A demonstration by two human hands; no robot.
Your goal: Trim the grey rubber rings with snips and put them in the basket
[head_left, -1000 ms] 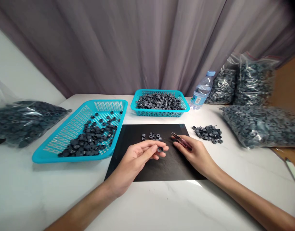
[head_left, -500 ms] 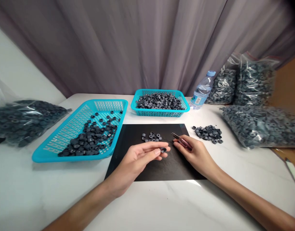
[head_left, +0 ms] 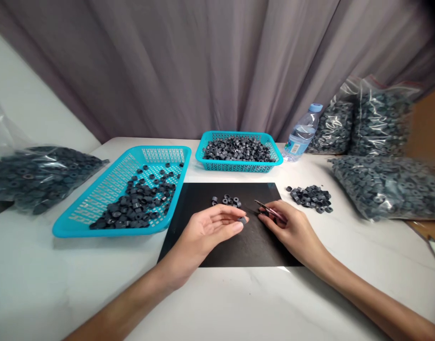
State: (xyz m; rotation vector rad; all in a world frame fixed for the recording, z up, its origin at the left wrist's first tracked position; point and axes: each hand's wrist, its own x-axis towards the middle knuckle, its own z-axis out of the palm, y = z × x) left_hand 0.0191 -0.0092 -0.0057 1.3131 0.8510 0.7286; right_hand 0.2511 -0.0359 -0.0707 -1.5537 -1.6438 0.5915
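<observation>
Over the black mat (head_left: 217,251), my left hand (head_left: 212,229) pinches a small dark grey ring-shaped piece (head_left: 243,220) between thumb and fingertips. My right hand (head_left: 291,225) is closed around slim, pinkish metal tweezers (head_left: 274,212), whose pointed tips face left and away from me. A gap separates the tweezers from the held piece. Behind my left hand, a small group of the same grey rings (head_left: 227,201) lies on the mat. Another dark piece appears under my right fingers, partly hidden.
A blue basket (head_left: 70,227) of grey rings stands left, another basket (head_left: 243,167) at the back. Loose rings (head_left: 311,196) lie right of the mat. A water bottle (head_left: 301,135) and filled plastic bags (head_left: 391,184) are at the right, one more bag (head_left: 43,177) at the left.
The piece in my left hand has turned, so its hollow opening no longer faces me. The tweezers have tilted slightly. The whole view has shifted a little.
</observation>
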